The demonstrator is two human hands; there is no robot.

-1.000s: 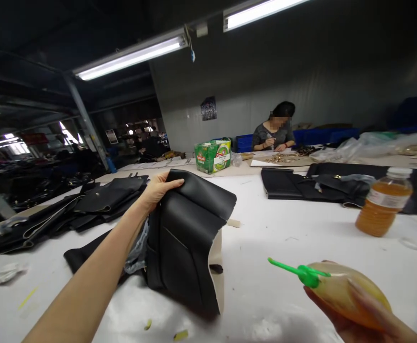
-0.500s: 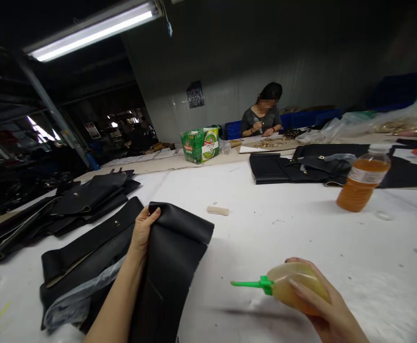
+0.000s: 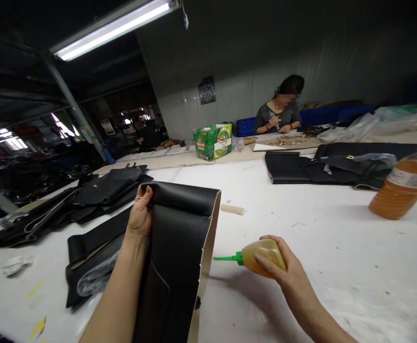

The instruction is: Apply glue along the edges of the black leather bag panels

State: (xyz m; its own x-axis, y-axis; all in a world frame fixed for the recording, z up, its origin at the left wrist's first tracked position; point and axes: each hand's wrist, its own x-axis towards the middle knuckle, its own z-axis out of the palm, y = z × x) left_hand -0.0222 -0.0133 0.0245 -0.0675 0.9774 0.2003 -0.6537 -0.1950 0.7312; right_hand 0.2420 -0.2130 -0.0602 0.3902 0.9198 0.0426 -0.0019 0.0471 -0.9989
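Observation:
My left hand (image 3: 141, 212) grips the upper left corner of a black leather piece (image 3: 179, 238), holding it raised from the table. Its right edge faces me in part, showing a pale, rough inner side. Closed around a soft squeeze bottle (image 3: 263, 256) is my right hand (image 3: 283, 267). Yellowish liquid shows in the bottle, and its thin green nozzle (image 3: 226, 258) points left, close to the leather's right edge but apart from it. Behind my left forearm lies another folded black leather piece (image 3: 97, 240) with clear plastic on it.
More black leather pieces lie left (image 3: 101, 193) and right (image 3: 294, 167). A bottle of orange liquid (image 3: 403, 183) stands at right. Farther back are a green carton (image 3: 213, 142) and a seated person (image 3: 278, 116) handling small parts. A small beige strip (image 3: 232, 209) lies mid-table.
The leather piece has been lifted and turned, so its pale edge shows. My right hand has brought the squeeze bottle left and up, nearer that edge. The view has shifted left.

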